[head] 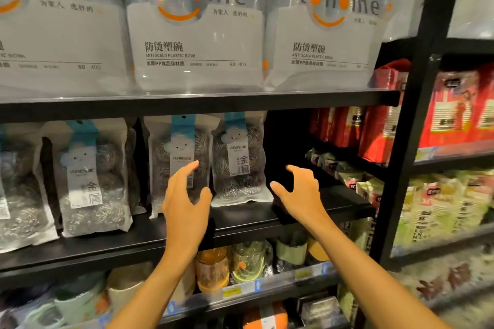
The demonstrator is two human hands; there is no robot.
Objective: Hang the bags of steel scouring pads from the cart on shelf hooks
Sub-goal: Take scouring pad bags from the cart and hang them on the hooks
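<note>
Nothing's being held right now: the left hand (pixel 184 195) and right hand (pixel 296 192) are both raised empty, fingers spread wide and loosely curved. Bags of steel scouring pads are already hung in a row under the upper shelf edge (pixel 187 105). The rightmost bag (pixel 238 160) is framed between the hands and the middle bag (pixel 176 147) is partly covered by the left fingers (pixel 187 169); whether it's touched can't be told. The cart isn't in view. Biggest risk, probably: a hung bag gets knocked off, since the hooks are hidden behind that edge. Open room is left in the dark gap (pixel 288 139) right of the row, boxed in by the lower shelf (pixel 240 218) and black upright (pixel 413 115).
</note>
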